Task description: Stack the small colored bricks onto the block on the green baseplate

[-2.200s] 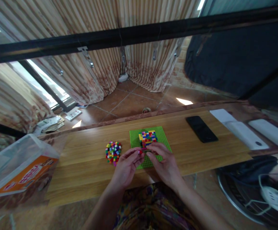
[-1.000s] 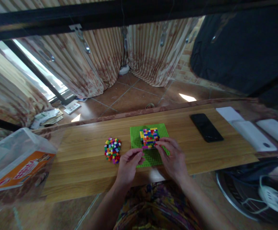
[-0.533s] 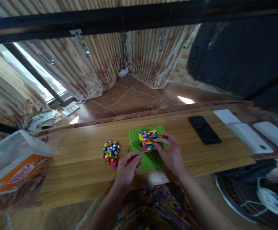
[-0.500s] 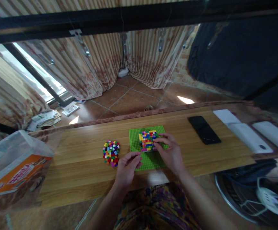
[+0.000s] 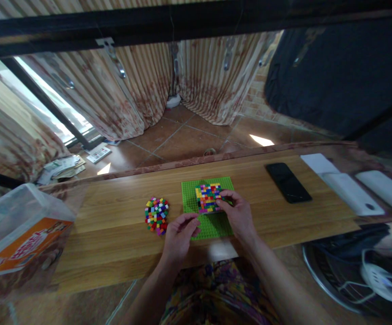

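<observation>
A many-coloured block of small toy bricks [image 5: 208,197] stands on a green studded baseplate [image 5: 212,227]. My right hand [image 5: 239,214] is at the block's right side, with thumb and forefinger drawn together against its edge. Whatever lies between those fingertips is too small to make out. Close to the block's lower left corner, over the baseplate's edge, my left hand [image 5: 180,232] is closed in a pinch. Its fingertips hide anything they may hold. Left of the baseplate, a pile of loose coloured bricks [image 5: 157,215] lies on the wooden table [image 5: 114,225].
A black phone [image 5: 288,183] lies on the right of the table, with white flat objects [image 5: 351,194] beyond it. At the left stands a clear plastic container [image 5: 26,234] with an orange label. Curtains [image 5: 148,85] hang behind the table.
My right hand's fingers have drawn closer together at the block's right edge, and the other fingers have curled in. My left hand has hardly moved.
</observation>
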The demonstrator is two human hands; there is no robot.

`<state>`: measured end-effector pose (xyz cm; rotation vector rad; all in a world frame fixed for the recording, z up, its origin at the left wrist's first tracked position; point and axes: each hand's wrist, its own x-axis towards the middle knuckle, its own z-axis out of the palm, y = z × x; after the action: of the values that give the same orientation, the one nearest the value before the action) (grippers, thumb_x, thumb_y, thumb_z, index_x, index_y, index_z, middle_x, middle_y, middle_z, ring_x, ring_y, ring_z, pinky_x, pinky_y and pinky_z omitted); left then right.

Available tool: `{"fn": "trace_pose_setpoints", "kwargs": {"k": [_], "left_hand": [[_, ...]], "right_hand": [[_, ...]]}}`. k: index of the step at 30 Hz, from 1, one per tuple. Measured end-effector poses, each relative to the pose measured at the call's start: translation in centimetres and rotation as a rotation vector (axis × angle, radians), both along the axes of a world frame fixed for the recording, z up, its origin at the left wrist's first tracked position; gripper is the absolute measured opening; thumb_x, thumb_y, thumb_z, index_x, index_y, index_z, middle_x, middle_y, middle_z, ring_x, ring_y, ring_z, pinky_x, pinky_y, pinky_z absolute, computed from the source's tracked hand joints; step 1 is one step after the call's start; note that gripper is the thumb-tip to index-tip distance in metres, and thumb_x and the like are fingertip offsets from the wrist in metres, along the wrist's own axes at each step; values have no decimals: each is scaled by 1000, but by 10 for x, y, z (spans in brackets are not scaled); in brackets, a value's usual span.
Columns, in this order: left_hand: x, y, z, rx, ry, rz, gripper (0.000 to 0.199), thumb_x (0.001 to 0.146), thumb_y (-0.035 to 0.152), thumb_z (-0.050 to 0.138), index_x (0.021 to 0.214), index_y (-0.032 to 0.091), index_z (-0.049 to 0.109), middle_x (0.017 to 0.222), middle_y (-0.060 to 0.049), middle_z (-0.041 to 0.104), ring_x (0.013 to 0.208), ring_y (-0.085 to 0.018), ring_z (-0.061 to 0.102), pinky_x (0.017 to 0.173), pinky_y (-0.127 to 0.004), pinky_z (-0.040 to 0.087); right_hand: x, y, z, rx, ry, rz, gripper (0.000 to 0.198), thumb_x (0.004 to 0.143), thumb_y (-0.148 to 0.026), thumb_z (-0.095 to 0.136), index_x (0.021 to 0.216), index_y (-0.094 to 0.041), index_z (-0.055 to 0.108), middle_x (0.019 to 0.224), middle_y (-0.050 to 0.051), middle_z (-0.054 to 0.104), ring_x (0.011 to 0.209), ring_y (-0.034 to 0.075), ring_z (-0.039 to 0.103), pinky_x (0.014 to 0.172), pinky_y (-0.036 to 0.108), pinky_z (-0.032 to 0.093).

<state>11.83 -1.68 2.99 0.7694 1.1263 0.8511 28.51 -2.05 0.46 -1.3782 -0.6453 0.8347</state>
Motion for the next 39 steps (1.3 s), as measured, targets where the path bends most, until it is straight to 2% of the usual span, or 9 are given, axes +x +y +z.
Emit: {"fn": "trace_pose_setpoints", "kwargs": {"k": [7, 13, 18, 21, 24, 28, 33, 39], "left_hand": [[2, 2, -3, 16, 8, 24, 30, 56, 34, 84, 74, 15, 68, 60, 1, 65, 49, -9, 56, 49, -19, 44], [3, 2, 2, 106, 24, -31, 23, 63, 34, 80, 74, 16, 71, 63, 0, 67, 55, -11, 58, 55, -21, 46], [5, 8, 7, 386, 179, -102, 12, 76, 28, 71, 83, 20, 76, 75, -2, 70, 70, -15, 61, 67, -23, 47], [10, 15, 12, 552, 276, -132, 11, 80, 26, 68, 86, 22, 76, 84, -5, 72, 79, -18, 62, 75, -24, 46], [18, 23, 18, 660, 357, -148, 11, 80, 23, 68, 88, 24, 75, 86, -5, 71, 82, -19, 62, 79, -25, 43], [29, 31, 22, 780, 532, -212, 9, 81, 18, 66, 85, 24, 71, 82, -3, 68, 79, -19, 61, 78, -26, 42], [34, 38, 18, 1089, 980, -428, 17, 92, 19, 48, 89, 21, 65, 88, -3, 67, 81, -18, 61, 74, -28, 44], [39, 43, 10, 1308, 1153, -487, 12, 90, 18, 54, 89, 21, 65, 88, -2, 67, 82, -19, 59, 76, -31, 44]], "right_hand": [[0, 1, -3, 17, -44, 3, 26, 64, -35, 74, 81, -20, 62, 88, 2, 63, 77, 17, 61, 58, 28, 53], [-2, -3, -4, 31, -33, 10, 29, 65, -36, 76, 85, -20, 65, 89, 2, 64, 77, 16, 62, 62, 29, 55], [5, -14, -13, 77, 53, -7, 35, 70, -40, 74, 98, -21, 66, 86, 1, 68, 74, 15, 62, 70, 32, 53], [11, -17, -20, 79, 53, -78, 33, 72, -43, 73, 96, -21, 68, 89, 2, 70, 77, 16, 63, 74, 33, 51], [14, -17, -24, 59, 53, -65, 33, 71, -43, 73, 94, -20, 69, 87, 3, 70, 77, 17, 63, 73, 32, 50], [13, -17, -24, 49, 33, -44, 32, 71, -44, 74, 92, -20, 70, 82, 3, 70, 75, 17, 62, 70, 30, 49], [12, -16, -23, 35, 107, -52, 34, 67, -45, 76, 90, -20, 70, 80, 2, 70, 73, 17, 61, 68, 29, 47], [12, -14, -25, 22, 103, -56, 31, 67, -42, 76, 88, -20, 71, 78, 2, 69, 71, 16, 59, 67, 28, 46]]}}
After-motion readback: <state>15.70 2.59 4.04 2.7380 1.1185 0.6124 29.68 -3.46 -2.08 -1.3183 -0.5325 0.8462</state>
